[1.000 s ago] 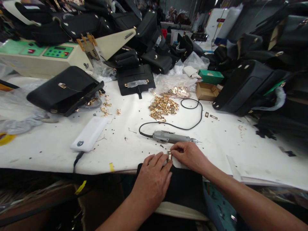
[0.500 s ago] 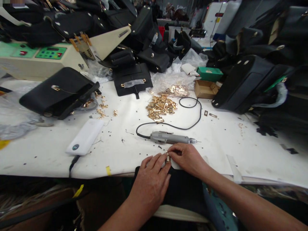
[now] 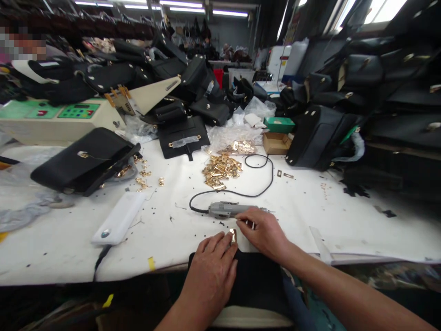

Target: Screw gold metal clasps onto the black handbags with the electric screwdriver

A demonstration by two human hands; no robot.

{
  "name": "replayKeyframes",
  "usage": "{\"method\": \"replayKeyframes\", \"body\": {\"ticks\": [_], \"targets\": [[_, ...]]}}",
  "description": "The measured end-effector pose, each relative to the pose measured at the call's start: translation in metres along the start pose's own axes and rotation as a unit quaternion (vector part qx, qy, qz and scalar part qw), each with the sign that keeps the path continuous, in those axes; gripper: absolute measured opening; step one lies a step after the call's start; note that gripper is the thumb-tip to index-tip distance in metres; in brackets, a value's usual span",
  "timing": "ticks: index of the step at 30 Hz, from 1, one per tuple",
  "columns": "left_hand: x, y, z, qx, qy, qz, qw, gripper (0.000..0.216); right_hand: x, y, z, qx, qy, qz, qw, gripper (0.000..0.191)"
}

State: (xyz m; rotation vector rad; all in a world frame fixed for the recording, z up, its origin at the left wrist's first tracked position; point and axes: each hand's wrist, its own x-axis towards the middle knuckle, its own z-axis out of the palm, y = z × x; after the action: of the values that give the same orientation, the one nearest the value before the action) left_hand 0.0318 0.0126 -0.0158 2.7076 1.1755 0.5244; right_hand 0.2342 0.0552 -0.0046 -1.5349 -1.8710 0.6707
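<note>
My left hand (image 3: 212, 269) lies over a black leather piece (image 3: 257, 280) at the table's front edge. Its fingertips hold a small gold metal fitting (image 3: 233, 236) at the top of that piece. My right hand (image 3: 265, 230) is just above and to the right of the fitting, thumb and forefinger pinched together. Whether anything tiny sits in that pinch I cannot make out. Behind this hand lies a grey electric screwdriver (image 3: 223, 209), its front end partly hidden by the fingers. A few small dark screws (image 3: 222, 224) lie left of my right fingertips.
A pile of gold fittings (image 3: 222, 170) lies beyond the screwdriver, whose black cord (image 3: 270, 181) loops to the right. A white power bank (image 3: 119, 218) and a black bag (image 3: 82, 161) are on the left. Another black bag (image 3: 315, 138) stands right of a small cardboard box (image 3: 276, 143).
My right hand has moved off the gold fitting, up towards the screws and over the screwdriver's front end. My left hand stays at the fitting. The camera view has tilted upward.
</note>
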Motion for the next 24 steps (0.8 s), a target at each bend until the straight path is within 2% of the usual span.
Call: {"method": "replayKeyframes", "body": {"ticks": [2, 5, 7, 9, 12, 14, 16, 18, 20, 22, 24], "targets": [[0.0, -0.001, 0.002, 0.02, 0.033, 0.015, 0.999, 0.035, 0.006, 0.001, -0.005, -0.093, 0.029, -0.046, 0.994, 0.02], [0.0, -0.008, 0.007, 0.072, 0.073, 0.06, 0.993, 0.036, 0.018, 0.007, -0.007, -0.212, -0.021, -0.05, 0.976, 0.037], [0.001, -0.015, 0.011, 0.109, 0.102, 0.104, 0.983, 0.037, 0.025, 0.012, -0.006, -0.244, -0.058, -0.045, 0.967, 0.04], [0.003, -0.022, 0.015, 0.134, 0.133, 0.142, 0.972, 0.037, 0.029, 0.015, -0.007, -0.239, -0.068, -0.051, 0.967, 0.036], [0.005, -0.029, 0.018, 0.15, 0.168, 0.168, 0.96, 0.036, 0.026, 0.013, -0.021, -0.153, -0.032, -0.039, 0.987, 0.029], [0.005, -0.03, 0.019, 0.155, 0.176, 0.17, 0.957, 0.036, 0.023, 0.01, -0.041, -0.044, 0.022, -0.005, 0.999, 0.028], [0.004, -0.029, 0.02, 0.152, 0.175, 0.166, 0.959, 0.036, 0.022, 0.012, -0.068, 0.084, 0.075, 0.028, 0.993, 0.032], [0.004, -0.029, 0.02, 0.143, 0.17, 0.159, 0.962, 0.036, 0.027, 0.019, -0.096, 0.212, 0.135, 0.052, 0.966, 0.037], [0.003, -0.028, 0.02, 0.133, 0.165, 0.151, 0.966, 0.036, 0.038, 0.032, -0.12, 0.315, 0.223, 0.075, 0.919, 0.039], [0.002, -0.029, 0.021, 0.132, 0.162, 0.147, 0.967, 0.036, 0.051, 0.049, -0.138, 0.362, 0.311, 0.096, 0.874, 0.038], [0.001, -0.031, 0.023, 0.14, 0.159, 0.149, 0.966, 0.036, 0.064, 0.066, -0.148, 0.36, 0.373, 0.114, 0.847, 0.039]]}}
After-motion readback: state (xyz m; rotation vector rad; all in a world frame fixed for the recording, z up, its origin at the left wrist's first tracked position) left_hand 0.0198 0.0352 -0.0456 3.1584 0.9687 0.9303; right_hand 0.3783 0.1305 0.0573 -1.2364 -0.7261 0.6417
